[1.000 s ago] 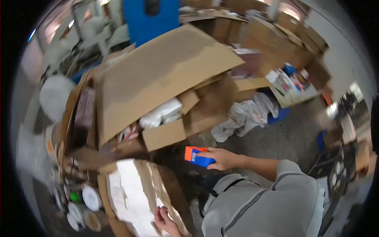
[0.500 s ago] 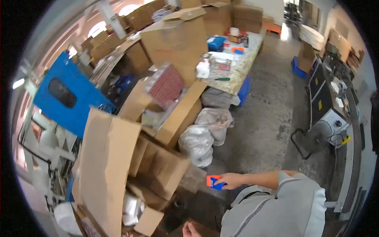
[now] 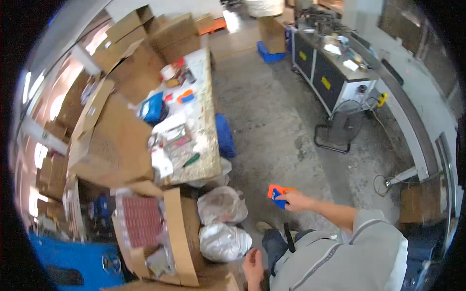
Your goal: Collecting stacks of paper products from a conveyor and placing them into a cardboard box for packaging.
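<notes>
My right hand is closed around a small orange-and-blue object, held out over the floor in front of my body. Its kind is not clear, since the fingers cover part of it. Low in the picture hangs my left hand, loosely curled, with nothing visible in it. Closest to that hand is a silvery plastic bag on the floor, with a clear plastic bag just beyond.
To the left, a worktable carries a green-handled tool, a blue packet and another orange-and-blue item. An open carton holds red patterned packs. A floor fan stands before a dark cabinet at right.
My view has swung right, so table and cartons sit further left. The orange-and-blue object stays in my right hand. More of my left hand shows.
</notes>
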Action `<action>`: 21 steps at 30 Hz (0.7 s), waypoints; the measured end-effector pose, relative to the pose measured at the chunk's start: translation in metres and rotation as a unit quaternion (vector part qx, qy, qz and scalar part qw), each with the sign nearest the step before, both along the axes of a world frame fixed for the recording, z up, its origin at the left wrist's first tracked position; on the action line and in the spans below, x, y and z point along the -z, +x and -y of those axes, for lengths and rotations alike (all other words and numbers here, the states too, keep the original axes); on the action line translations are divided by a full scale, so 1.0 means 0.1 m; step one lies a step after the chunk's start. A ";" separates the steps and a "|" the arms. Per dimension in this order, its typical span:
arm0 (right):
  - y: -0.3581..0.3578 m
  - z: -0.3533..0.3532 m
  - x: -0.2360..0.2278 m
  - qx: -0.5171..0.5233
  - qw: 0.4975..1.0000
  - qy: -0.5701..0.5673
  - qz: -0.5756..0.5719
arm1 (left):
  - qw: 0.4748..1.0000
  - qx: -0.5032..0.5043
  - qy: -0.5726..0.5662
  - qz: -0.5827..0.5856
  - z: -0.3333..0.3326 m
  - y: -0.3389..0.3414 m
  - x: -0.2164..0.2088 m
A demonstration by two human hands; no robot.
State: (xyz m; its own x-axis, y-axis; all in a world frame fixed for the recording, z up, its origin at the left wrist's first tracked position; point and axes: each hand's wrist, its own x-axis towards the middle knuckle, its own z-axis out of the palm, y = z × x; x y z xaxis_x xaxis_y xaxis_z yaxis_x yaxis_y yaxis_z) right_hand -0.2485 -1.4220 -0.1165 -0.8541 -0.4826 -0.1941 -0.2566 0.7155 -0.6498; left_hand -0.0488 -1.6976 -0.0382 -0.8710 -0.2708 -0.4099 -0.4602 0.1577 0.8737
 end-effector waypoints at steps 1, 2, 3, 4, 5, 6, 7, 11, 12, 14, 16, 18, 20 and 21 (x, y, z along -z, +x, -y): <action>-0.07 -0.08 0.02 0.018 1.000 0.012 0.019 | 1.000 0.017 -0.001 -0.023 0.02 -0.26 0.00; -0.13 -0.13 0.02 0.026 0.999 0.016 0.014 | 0.998 0.050 -0.003 -0.028 0.10 -0.51 0.03; -0.20 -0.20 0.03 0.040 0.998 0.038 0.022 | 0.996 0.080 -0.004 -0.034 0.17 -0.77 0.07; -0.25 -0.20 0.04 0.055 0.996 0.057 0.030 | 0.992 0.107 -0.025 -0.063 0.24 -1.04 0.09; -0.34 -0.19 0.07 0.062 0.996 0.059 0.020 | 0.989 0.129 -0.044 -0.065 0.35 -1.31 0.12; -0.40 -0.22 0.13 0.092 0.994 0.053 0.026 | 0.985 0.145 -0.060 -0.065 0.43 -1.54 0.11; -0.44 -0.26 0.20 0.122 0.991 0.049 0.034 | 0.986 0.147 -0.043 -0.070 0.46 -1.79 -0.07; -1.19 0.05 0.22 0.175 0.982 0.067 0.039 | 0.989 0.121 -0.018 -0.088 0.82 -2.53 0.05; -1.46 0.12 0.17 0.184 0.981 0.053 0.035 | 0.991 0.108 -0.013 -0.084 0.87 -2.69 -0.05; -2.12 0.37 0.04 0.183 0.982 0.034 0.035 | 0.993 0.086 -0.013 -0.077 1.05 -3.00 -0.04; -2.91 0.70 -0.09 0.163 0.984 -0.035 -0.060 | 0.995 0.065 -0.035 -0.064 1.31 -3.17 0.31; -3.86 0.94 0.10 0.128 0.987 -0.040 -0.085 | 0.997 0.032 -0.049 -0.059 1.44 -3.38 0.47; -4.81 1.35 0.22 0.098 0.988 0.012 -0.119 | 0.992 -0.002 -0.120 0.037 1.50 -3.60 0.41; -5.28 1.48 0.45 0.090 0.984 -0.004 -0.153 | 0.991 -0.018 -0.120 0.054 1.54 -3.63 0.47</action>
State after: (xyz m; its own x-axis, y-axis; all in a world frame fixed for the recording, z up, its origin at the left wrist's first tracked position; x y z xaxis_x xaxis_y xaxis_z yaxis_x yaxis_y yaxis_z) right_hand -0.7763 -1.5703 -0.1611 -0.9438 -0.3183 0.0887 -0.3106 0.7627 -0.5673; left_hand -0.4113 -1.8516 -0.0848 -0.8139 -0.4020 -0.4195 -0.5575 0.3374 0.7585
